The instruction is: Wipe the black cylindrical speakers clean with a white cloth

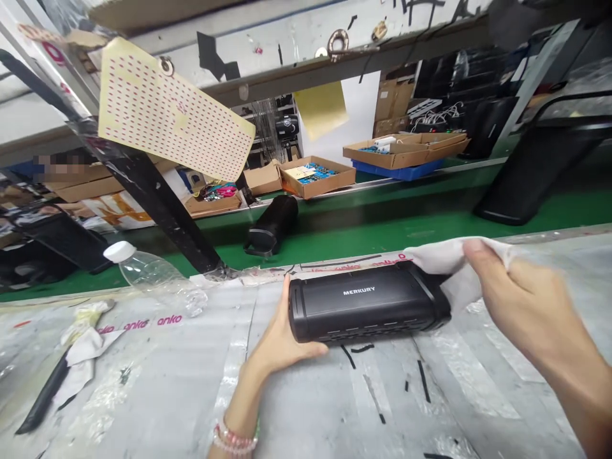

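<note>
MERKURY speaker (358,306), right of plastic bottle (155,273): likely stiff, hefty, slick; best held at 2 ends. Gripped bottle-side by left hand (277,341); white cloth (459,275) pinched by right hand (523,293) at far end.

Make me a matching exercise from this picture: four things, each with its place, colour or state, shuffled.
Things
1. Left hand
2. Right hand
3. Clear bottle
4. Dotted sheet

Places, colours, states
A. Pale yellow
B. At the bottle-side end of the black MERKURY device
C. Topped by a white cap
D. Gripping a white cloth

Pairs: 1-B, 2-D, 3-C, 4-A
</note>
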`<state>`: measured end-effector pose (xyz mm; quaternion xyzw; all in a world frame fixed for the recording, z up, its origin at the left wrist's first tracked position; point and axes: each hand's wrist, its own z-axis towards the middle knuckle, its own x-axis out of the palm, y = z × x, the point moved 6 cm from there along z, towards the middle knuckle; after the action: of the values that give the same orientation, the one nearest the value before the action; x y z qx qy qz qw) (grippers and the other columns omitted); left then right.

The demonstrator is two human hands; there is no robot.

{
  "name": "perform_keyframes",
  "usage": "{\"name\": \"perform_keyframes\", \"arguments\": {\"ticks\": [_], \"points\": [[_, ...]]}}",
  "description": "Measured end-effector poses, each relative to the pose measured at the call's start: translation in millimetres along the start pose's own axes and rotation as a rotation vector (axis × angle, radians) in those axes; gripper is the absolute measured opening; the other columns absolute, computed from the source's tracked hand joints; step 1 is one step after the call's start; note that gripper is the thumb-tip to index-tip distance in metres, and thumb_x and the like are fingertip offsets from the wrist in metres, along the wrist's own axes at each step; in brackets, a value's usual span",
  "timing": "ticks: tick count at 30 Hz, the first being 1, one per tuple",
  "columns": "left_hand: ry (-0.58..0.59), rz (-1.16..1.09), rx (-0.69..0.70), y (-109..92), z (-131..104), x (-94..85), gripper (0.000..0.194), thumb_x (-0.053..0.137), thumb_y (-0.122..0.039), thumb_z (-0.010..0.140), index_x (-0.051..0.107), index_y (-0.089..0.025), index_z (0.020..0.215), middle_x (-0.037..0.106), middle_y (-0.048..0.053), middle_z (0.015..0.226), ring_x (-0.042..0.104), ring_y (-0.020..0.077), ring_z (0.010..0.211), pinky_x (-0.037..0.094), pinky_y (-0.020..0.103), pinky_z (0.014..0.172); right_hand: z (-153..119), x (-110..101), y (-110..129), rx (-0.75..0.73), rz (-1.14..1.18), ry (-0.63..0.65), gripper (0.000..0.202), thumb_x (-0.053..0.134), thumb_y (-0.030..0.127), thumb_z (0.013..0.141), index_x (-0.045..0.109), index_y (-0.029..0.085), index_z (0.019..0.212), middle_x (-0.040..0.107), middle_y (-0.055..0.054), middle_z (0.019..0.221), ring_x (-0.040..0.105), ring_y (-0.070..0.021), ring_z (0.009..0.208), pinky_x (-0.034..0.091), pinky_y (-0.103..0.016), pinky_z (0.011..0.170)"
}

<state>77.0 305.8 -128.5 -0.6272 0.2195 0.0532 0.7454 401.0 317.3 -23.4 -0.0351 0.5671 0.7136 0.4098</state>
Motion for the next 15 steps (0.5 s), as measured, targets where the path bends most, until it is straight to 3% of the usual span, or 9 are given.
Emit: {"name": "perform_keyframes", "arguments": {"ticks": [2,3,5,7,9,10,11,13,15], "points": [[-0.158,0.032,0.134,-9.6,-1.3,-19.3,0.14,0.071,-0.083,0.052,-0.003,-0.027,0.156,0.021,0.017,0.163,0.027,0.0359,0.149,0.03,0.051,0.12,-0.5,10.1,-4.4,0.264,0.214,0.096,0.059,0.056,0.068,0.083,0.049,0.021,0.049,0.05,-0.006,0.054,0.048,-0.0184,0.053,0.038,-0.03,0.049],[-0.347,0.1,0.211,-16.8,-6.2,-39.6,0.131,0.065,-0.087,0.053,0.008,-0.028,0.156,0.022,0.015,0.162,0.025,0.0356,0.149,0.032,0.05,0.119,-1.0,18.2,-4.9,0.378,0.341,0.159,0.054,0.06,0.062,0.084,0.052,0.02,0.051,0.053,-0.006,0.055,0.049,-0.0175,0.052,0.038,-0.028,0.046],[-0.926,0.342,0.288,-31.0,-32.7,-94.1,0.095,0.062,-0.076,0.073,0.029,-0.03,0.149,0.03,0.011,0.158,0.029,0.0325,0.147,0.037,0.049,0.116,-1.5,35.1,-0.7,0.557,0.578,0.297,0.042,0.062,0.051,0.088,0.062,0.017,0.063,0.062,-0.008,0.065,0.057,-0.0186,0.055,0.043,-0.026,0.045],[-1.288,0.421,0.265,-33.6,-59.5,-142.9,0.086,0.067,-0.054,0.083,0.02,-0.028,0.151,0.014,0.015,0.16,0.016,0.0351,0.149,0.026,0.057,0.118,-0.4,46.2,7.3,0.667,0.736,0.376,0.032,0.06,0.042,0.092,0.066,0.016,0.075,0.067,-0.009,0.075,0.062,-0.0193,0.061,0.048,-0.025,0.046],[-1.367,0.52,0.089,-23.8,-70.6,-186.2,0.095,0.075,-0.05,0.077,0.021,-0.024,0.151,0.017,0.019,0.159,0.007,0.0402,0.15,0.009,0.061,0.122,0.1,55.0,16.7,0.711,0.835,0.435,0.03,0.057,0.037,0.095,0.067,0.015,0.077,0.069,-0.009,0.079,0.064,-0.018,0.062,0.052,-0.024,0.049],[-1.393,0.502,0.0,-15.3,-75.0,-205.2,0.098,0.08,-0.05,0.071,0.026,-0.022,0.149,0.025,0.021,0.156,0.011,0.0432,0.15,0.009,0.064,0.121,-0.8,60.4,22.1,0.712,0.876,0.48,0.028,0.057,0.034,0.096,0.067,0.015,0.078,0.069,-0.009,0.079,0.064,-0.0172,0.062,0.052,-0.023,0.049],[-1.347,0.442,-0.076,-5.3,-74.5,-219.9,0.099,0.08,-0.051,0.07,0.028,-0.019,0.147,0.033,0.025,0.151,0.024,0.0463,0.146,0.021,0.068,0.116,-2.2,66.3,27.8,0.701,0.912,0.527,0.024,0.058,0.029,0.095,0.066,0.014,0.078,0.069,-0.009,0.078,0.064,-0.0165,0.062,0.052,-0.023,0.05],[-1.193,0.452,-0.133,2.7,-65.6,-232.5,0.093,0.074,-0.057,0.075,0.033,-0.01,0.144,0.054,0.029,0.131,0.054,0.048,0.124,0.041,0.072,0.1,-7.6,80.1,38.8,0.681,0.973,0.621,0.016,0.059,0.021,0.093,0.066,0.013,0.082,0.07,-0.009,0.081,0.066,-0.0174,0.065,0.054,-0.024,0.053],[-1.065,0.542,-0.058,-7.1,-53.0,-225.7,0.087,0.072,-0.056,0.077,0.038,-0.008,0.142,0.062,0.026,0.124,0.061,0.0434,0.116,0.047,0.066,0.097,-15.7,95.1,50.4,0.685,1.053,0.703,0.013,0.056,0.019,0.093,0.066,0.011,0.09,0.071,-0.012,0.095,0.069,-0.0215,0.08,0.058,-0.028,0.065]]}}
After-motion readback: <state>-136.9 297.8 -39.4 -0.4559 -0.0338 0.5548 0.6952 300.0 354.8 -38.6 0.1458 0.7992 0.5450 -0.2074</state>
